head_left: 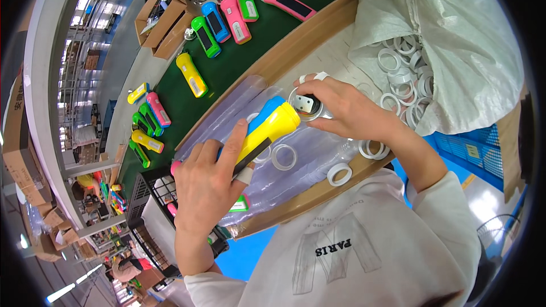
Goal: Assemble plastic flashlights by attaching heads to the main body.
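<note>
My left hand (207, 185) is wrapped round a yellow flashlight (273, 129) with a dark panel on its side. Its wide, round end points toward my right hand. A blue flashlight (266, 112) shows just behind it; whether my left hand also holds that one is hidden. In the fingers of my right hand (341, 105) is a clear round lens cup (297, 98) with a black and white part inside, close to the yellow flashlight's end. A white ring (321, 75) sits at my right fingertips. Beneath both hands are clear plastic sleeves (227, 105) and loose white rings (339, 174).
A cardboard tray (335, 14) lies before me, with a white sack (443, 40) of rings at its right. Beyond runs a green belt (176, 88) bearing several coloured flashlights (234, 20) and a cardboard box (170, 25). A black crate (156, 190) stands at left, a blue crate (472, 148) at right.
</note>
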{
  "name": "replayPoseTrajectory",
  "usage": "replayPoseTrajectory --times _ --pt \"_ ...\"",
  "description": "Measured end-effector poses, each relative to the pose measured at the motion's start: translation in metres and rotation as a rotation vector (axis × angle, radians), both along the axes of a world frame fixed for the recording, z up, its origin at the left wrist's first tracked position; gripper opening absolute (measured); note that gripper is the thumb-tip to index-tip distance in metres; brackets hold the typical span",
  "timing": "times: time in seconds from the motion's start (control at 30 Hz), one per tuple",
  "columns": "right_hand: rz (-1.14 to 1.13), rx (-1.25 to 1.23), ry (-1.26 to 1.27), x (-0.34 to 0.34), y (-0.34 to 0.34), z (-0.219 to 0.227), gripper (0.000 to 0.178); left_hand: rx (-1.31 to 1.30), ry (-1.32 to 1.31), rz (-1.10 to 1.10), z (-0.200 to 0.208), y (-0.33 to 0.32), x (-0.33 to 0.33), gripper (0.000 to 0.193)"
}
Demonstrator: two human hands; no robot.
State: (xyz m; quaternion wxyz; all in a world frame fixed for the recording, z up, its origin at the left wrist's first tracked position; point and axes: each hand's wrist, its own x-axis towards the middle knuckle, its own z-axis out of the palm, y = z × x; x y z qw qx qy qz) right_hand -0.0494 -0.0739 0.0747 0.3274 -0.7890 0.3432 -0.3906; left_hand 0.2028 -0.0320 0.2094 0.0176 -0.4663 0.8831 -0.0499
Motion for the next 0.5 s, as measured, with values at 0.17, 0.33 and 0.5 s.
replayPoseTrajectory --times 0.17,0.33,0.5 --pt "0.107 -0.087 0.260 -0.001 0.009 0.026 0.068 0.018 -0.102 -0.107 0.002 -0.005 -0.017 0.071" --pt "0.168 -0.077 -0.106 -0.012 0.007 0.013 0.060 0.032 0.157 -0.166 -0.021 0.001 -0.004 0.071" --pt "0.190 0.062 -0.472 0.016 0.035 0.005 0.053 0.071 0.368 -0.233 -0.037 0.016 -0.003 0.068"
